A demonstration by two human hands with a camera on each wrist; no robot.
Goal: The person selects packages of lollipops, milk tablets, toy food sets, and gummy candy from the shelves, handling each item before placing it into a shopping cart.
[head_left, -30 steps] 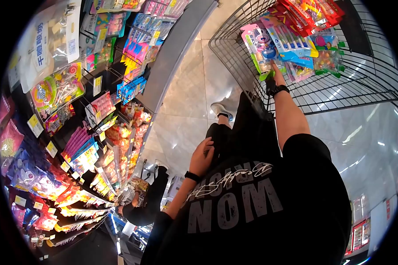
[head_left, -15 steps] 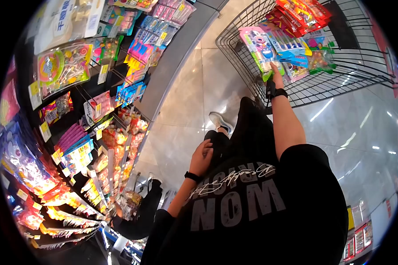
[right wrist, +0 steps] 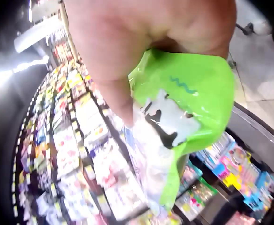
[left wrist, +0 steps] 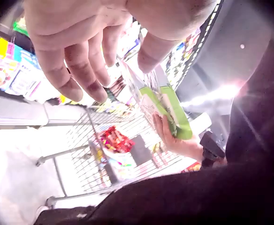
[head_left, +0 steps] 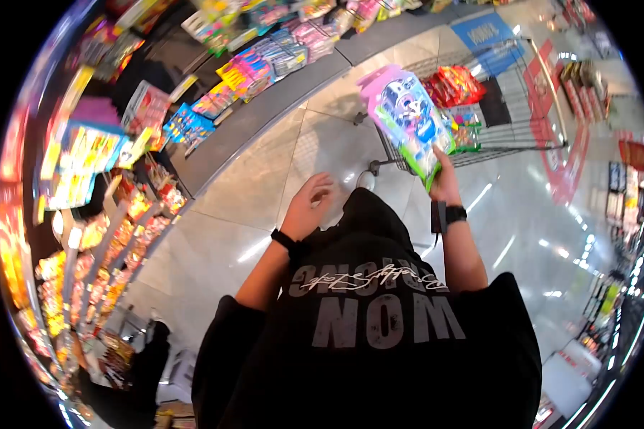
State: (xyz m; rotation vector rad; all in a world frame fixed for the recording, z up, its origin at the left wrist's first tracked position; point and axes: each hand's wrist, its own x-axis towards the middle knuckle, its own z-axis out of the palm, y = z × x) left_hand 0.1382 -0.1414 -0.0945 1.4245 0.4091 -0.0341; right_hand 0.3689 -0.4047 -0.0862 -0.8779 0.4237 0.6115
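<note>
A pink and green candy bag (head_left: 410, 118) with a cow picture is held up by my right hand (head_left: 447, 179), which grips its green lower end. In the right wrist view the fingers and thumb of that hand (right wrist: 151, 33) pinch the green bag (right wrist: 193, 84). My left hand (head_left: 309, 207) is raised in front of the body, fingers loosely bent and holding nothing. The left wrist view shows this hand (left wrist: 95, 42) above and to one side of the bag (left wrist: 167, 110), apart from it.
A wire shopping cart (head_left: 511, 143) stands beyond the right hand, with red packets (head_left: 454, 86) and other bags inside. Shelves of packaged sweets (head_left: 247, 71) curve along the left and top. Someone in dark clothes (head_left: 132, 372) is at the lower left.
The right hand has lifted the pink and green bag out of the cart and towards the body. The left hand has risen slightly. The view has turned, and the cart appears farther away.
</note>
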